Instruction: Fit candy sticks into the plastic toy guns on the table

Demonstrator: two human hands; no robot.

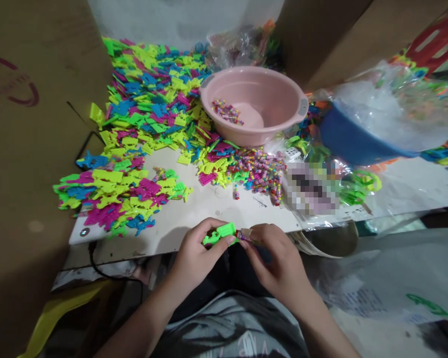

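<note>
Green plastic piece (219,233) gripped by left hand (194,254); small candy roll (243,235) pinched by right hand (280,262), above table (194,214) edge.

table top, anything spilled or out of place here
Yes. A few small striped rolls lie in the pink basin, but many more are strewn loose on the table in front of it. The bright plastic pieces sprawl in loose heaps, some reaching the table's left edge. The green piece in the left hand looks whole.

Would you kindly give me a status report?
Left hand pinching green plastic piece. Right hand holding small colourful roll at its end. Coloured pieces piled on table beyond.
</note>
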